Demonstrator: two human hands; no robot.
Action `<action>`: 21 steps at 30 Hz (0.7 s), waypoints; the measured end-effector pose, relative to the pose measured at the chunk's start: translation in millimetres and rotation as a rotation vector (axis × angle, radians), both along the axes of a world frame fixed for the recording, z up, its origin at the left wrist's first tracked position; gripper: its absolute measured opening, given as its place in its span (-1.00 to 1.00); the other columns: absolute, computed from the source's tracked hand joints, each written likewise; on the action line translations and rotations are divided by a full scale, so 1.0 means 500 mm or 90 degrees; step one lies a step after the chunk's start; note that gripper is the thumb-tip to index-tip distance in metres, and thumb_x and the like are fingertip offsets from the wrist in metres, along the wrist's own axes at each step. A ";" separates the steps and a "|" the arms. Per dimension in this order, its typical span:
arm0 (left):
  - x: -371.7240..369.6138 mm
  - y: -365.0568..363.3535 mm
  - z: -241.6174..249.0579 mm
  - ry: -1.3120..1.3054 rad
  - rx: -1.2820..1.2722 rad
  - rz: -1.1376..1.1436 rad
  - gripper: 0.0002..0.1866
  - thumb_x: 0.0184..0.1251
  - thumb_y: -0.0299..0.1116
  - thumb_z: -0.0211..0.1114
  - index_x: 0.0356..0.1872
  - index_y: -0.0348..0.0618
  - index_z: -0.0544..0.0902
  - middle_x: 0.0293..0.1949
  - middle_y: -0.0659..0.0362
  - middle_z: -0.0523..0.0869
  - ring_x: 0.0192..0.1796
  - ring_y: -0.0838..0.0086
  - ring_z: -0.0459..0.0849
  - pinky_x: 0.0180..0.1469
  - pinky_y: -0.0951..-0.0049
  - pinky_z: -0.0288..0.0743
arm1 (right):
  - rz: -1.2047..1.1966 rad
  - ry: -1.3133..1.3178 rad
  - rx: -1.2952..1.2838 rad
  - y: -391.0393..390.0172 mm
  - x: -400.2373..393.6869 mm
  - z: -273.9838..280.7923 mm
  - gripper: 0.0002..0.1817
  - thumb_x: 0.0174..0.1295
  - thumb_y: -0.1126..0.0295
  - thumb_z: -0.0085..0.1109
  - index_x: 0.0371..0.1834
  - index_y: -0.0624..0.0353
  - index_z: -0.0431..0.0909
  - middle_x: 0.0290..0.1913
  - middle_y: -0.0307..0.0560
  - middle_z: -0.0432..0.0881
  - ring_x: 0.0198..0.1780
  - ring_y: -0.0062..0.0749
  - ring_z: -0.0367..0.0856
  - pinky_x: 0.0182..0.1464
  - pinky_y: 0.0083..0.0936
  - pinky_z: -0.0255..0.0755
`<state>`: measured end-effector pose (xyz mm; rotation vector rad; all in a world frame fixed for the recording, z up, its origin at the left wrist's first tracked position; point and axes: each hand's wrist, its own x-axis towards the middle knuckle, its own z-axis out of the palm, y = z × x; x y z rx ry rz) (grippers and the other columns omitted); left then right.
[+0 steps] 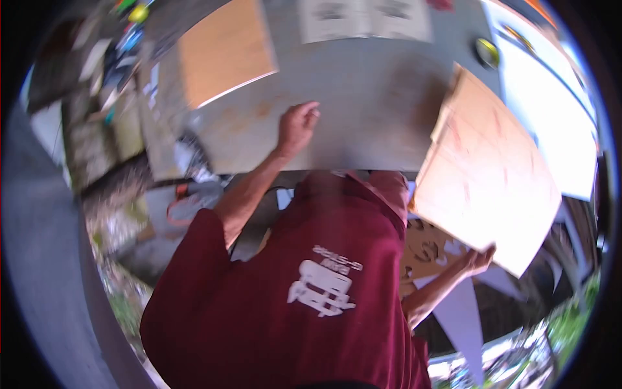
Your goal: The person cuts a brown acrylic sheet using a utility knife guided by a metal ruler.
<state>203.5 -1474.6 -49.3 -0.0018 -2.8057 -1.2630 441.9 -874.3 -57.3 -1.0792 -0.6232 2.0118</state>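
My right hand (478, 259) grips the lower edge of a large pale-brown cardboard sheet (489, 168), thumb on top and the other fingers hidden beneath. The sheet is tilted, its far left part over the grey table (350, 110), and faint reddish marks run across it. Over the table's near part hovers my left hand (299, 128), its fingers curled in and nothing visible in them. An orange-brown board (227, 55) with a white edge lies on the table beyond that hand, to the left.
At the table's far side lie white sheets with dark print (366, 19). A yellow roll (486, 53), probably tape, sits near a bright white panel (551, 97) on the right. Cut cardboard (424, 253) lies below the held sheet. Mixed clutter (116, 71) fills the left.
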 end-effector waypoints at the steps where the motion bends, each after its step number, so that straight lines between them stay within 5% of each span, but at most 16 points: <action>1: 0.041 -0.041 0.013 0.056 -0.086 0.029 -0.80 0.28 -0.35 0.36 -0.13 -0.16 0.67 -0.35 0.10 0.68 -0.37 0.27 0.65 -0.23 0.33 0.55 | 0.002 0.064 -0.025 -0.039 0.012 -0.011 -0.59 0.37 0.53 0.08 0.24 0.51 0.39 0.31 0.31 0.42 0.30 0.01 0.40 0.41 0.14 0.20; 2: 0.089 -0.078 0.019 0.027 -0.061 0.104 -0.82 0.27 -0.36 0.37 -0.16 -0.15 0.65 -0.37 0.12 0.66 -0.36 0.28 0.62 -0.23 0.29 0.53 | 0.044 0.224 -0.116 -0.026 0.057 -0.052 -0.61 0.37 0.56 0.10 0.23 0.50 0.40 0.34 0.27 0.41 0.30 0.01 0.41 0.40 0.15 0.20; 7: 0.312 -0.186 0.031 0.038 -0.271 0.440 -0.76 0.20 -0.28 0.41 -0.18 -0.13 0.61 -0.34 0.11 0.61 -0.24 0.20 0.58 -0.09 0.18 0.46 | 0.048 0.141 -0.130 -0.083 0.028 -0.009 -0.55 0.31 0.55 0.20 0.25 0.45 0.40 0.37 0.22 0.39 0.34 0.00 0.38 0.42 0.19 0.18; 9: 0.421 -0.281 -0.028 -0.042 -0.210 0.694 -0.63 0.16 -0.11 0.42 -0.21 -0.20 0.60 -0.26 0.02 0.59 -0.17 0.12 0.56 -0.05 0.17 0.44 | 0.105 0.175 -0.163 -0.094 0.051 -0.006 -0.57 0.29 0.54 0.22 0.21 0.44 0.45 0.34 0.22 0.43 0.32 0.01 0.41 0.43 0.19 0.17; 10: 0.456 -0.325 -0.030 -0.165 -0.291 0.683 -0.45 0.14 -0.05 0.45 -0.01 -0.26 0.56 -0.05 -0.06 0.59 -0.03 0.14 0.59 0.05 0.16 0.46 | 0.111 0.162 -0.158 -0.078 0.051 -0.011 -0.59 0.29 0.54 0.23 0.19 0.44 0.47 0.33 0.22 0.45 0.31 0.01 0.42 0.42 0.19 0.17; 13: 0.463 -0.395 -0.014 -0.147 0.198 0.888 -0.23 0.19 0.04 0.44 0.26 -0.31 0.41 0.23 -0.09 0.49 0.13 0.11 0.57 0.19 0.04 0.45 | 0.151 0.181 -0.201 -0.038 0.044 -0.028 -0.64 0.30 0.51 0.22 0.13 0.46 0.52 0.25 0.24 0.53 0.26 -0.01 0.48 0.41 0.20 0.20; 16: 0.414 -0.480 0.000 -0.167 0.509 0.858 -0.05 0.19 0.14 0.43 0.40 -0.33 0.26 0.41 -0.06 0.31 0.23 0.08 0.53 0.24 -0.14 0.42 | 0.165 0.189 -0.218 -0.057 0.041 -0.035 -0.64 0.34 0.49 0.20 0.13 0.47 0.51 0.29 0.26 0.49 0.29 0.00 0.45 0.42 0.19 0.19; 19: 0.397 -0.613 -0.104 -0.111 0.692 0.842 -0.06 0.16 0.08 0.50 0.39 -0.32 0.27 0.37 -0.04 0.38 0.22 0.07 0.54 0.16 -0.19 0.46 | 0.183 0.147 -0.158 -0.064 0.046 -0.027 -0.63 0.35 0.48 0.19 0.15 0.48 0.50 0.32 0.28 0.45 0.33 0.02 0.41 0.43 0.19 0.17; 21: 0.408 -0.666 -0.184 -0.187 0.605 0.887 -0.19 0.06 -0.11 0.62 0.26 -0.32 0.44 0.19 -0.01 0.56 0.15 0.13 0.58 0.08 -0.13 0.48 | 0.147 0.099 -0.125 -0.072 0.037 -0.010 -0.57 0.36 0.47 0.18 0.22 0.49 0.44 0.37 0.30 0.39 0.35 0.03 0.38 0.44 0.19 0.16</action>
